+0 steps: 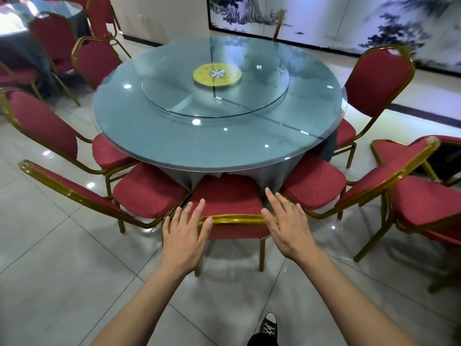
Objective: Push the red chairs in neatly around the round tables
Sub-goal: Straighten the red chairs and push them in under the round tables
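Note:
A round glass-topped table with a grey cloth fills the middle of the head view. A red chair with a gold frame stands right before me, its seat front under the table's edge. My left hand and my right hand are over the top rail of its backrest, fingers straight and spread. Whether the palms touch the rail I cannot tell. More red chairs flank it: one on the left, one on the right, both tucked near the cloth.
Further red chairs ring the table at far left and back right. A chair stands off the table at the right. A second table with chairs is at back left. My shoe is on the tiled floor.

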Action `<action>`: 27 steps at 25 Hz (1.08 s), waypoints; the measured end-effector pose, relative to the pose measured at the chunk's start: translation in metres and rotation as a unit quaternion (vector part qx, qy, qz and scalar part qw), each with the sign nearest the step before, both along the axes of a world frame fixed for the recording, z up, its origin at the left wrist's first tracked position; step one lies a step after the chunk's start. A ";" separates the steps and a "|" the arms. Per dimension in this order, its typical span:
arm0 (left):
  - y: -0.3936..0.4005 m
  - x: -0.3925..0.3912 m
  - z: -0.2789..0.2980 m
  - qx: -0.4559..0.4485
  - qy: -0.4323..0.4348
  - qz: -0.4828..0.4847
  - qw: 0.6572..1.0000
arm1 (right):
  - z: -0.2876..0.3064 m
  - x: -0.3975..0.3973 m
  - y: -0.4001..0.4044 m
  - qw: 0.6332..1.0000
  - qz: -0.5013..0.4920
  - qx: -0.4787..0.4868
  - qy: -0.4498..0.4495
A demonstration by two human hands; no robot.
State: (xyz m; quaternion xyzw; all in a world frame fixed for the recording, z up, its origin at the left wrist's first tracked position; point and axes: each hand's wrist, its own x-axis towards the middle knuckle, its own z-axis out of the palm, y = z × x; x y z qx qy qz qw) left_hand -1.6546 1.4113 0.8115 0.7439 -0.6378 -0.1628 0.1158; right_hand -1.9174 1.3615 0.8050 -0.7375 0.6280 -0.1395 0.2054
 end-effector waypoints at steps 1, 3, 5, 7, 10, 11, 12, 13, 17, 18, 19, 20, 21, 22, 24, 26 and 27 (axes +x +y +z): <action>0.005 -0.004 0.005 0.000 0.001 -0.006 1.000 | 0.008 -0.004 0.007 1.000 -0.006 -0.006 -0.002; 0.012 -0.014 0.014 -0.005 0.013 -0.019 1.000 | 0.022 -0.015 0.023 1.000 -0.023 -0.016 -0.003; 0.019 -0.024 0.021 -0.008 0.026 -0.033 0.999 | 0.035 -0.028 0.039 0.999 -0.041 -0.026 -0.003; 0.027 -0.038 0.029 -0.015 0.034 -0.052 0.998 | 0.046 -0.046 0.055 0.998 -0.060 -0.034 -0.002; 0.032 -0.065 0.046 -0.039 0.043 -0.078 0.995 | 0.060 -0.075 0.076 0.996 -0.079 -0.042 -0.002; 0.032 -0.077 0.053 -0.048 0.045 -0.089 0.994 | 0.065 -0.087 0.081 0.995 -0.086 -0.045 -0.005; 0.032 -0.089 0.059 -0.055 0.047 -0.101 0.992 | 0.069 -0.098 0.086 0.995 -0.093 -0.045 -0.010; 0.032 -0.103 0.065 -0.059 0.051 -0.114 0.990 | 0.073 -0.111 0.090 0.994 -0.102 -0.043 -0.016; 0.028 -0.170 0.083 -0.063 0.053 -0.150 0.985 | 0.084 -0.173 0.104 0.992 -0.120 -0.035 -0.020; 0.028 -0.189 0.086 -0.061 0.054 -0.156 0.984 | 0.085 -0.190 0.105 0.991 -0.123 -0.037 -0.021; 0.027 -0.207 0.088 -0.059 0.056 -0.162 0.983 | 0.086 -0.207 0.106 0.991 -0.129 -0.038 -0.025; 0.026 -0.230 0.090 -0.057 0.057 -0.169 0.982 | 0.087 -0.228 0.107 0.990 -0.135 -0.038 -0.027; 0.024 -0.249 0.092 -0.054 0.058 -0.174 0.982 | 0.087 -0.246 0.107 0.989 -0.138 -0.037 -0.026; 0.024 -0.266 0.092 -0.053 0.058 -0.175 0.981 | 0.086 -0.263 0.107 0.990 -0.137 -0.034 -0.022; 0.023 -0.301 0.091 -0.055 0.064 -0.172 0.981 | 0.084 -0.298 0.106 0.990 -0.135 -0.033 -0.014; 0.023 -0.334 0.087 -0.052 0.070 -0.171 0.981 | 0.084 -0.332 0.101 0.991 -0.133 -0.030 -0.011; 0.023 -0.348 0.084 -0.048 0.069 -0.171 0.982 | 0.083 -0.347 0.098 0.991 -0.131 -0.031 -0.012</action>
